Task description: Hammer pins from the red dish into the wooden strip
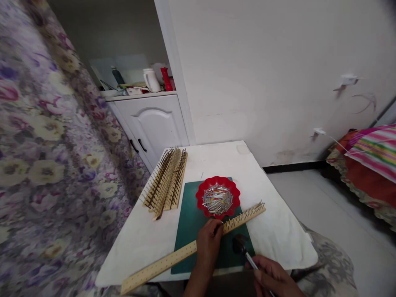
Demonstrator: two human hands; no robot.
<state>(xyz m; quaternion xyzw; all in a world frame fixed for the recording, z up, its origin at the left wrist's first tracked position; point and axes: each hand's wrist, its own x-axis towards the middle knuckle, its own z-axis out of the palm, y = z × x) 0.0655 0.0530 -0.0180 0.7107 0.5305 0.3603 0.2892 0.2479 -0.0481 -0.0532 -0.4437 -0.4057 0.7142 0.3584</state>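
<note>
The left hand [209, 238], seemingly pinching a nail [222, 222], risks a bruise if the right hand [272, 274], fingers wrapped round the hammer [251, 260], misaims

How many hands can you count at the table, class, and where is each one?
2: the left hand is at the wooden strip, beside its upright nails; the right hand holds the hammer near the table's front edge. No others show.

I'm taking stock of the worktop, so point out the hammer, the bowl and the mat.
Hammer [251, 260]: head view, on its pale shaft.
Bowl [217, 180]: head view, on its red far wall.
Mat [188, 220]: head view, on its bare green surface.
</note>
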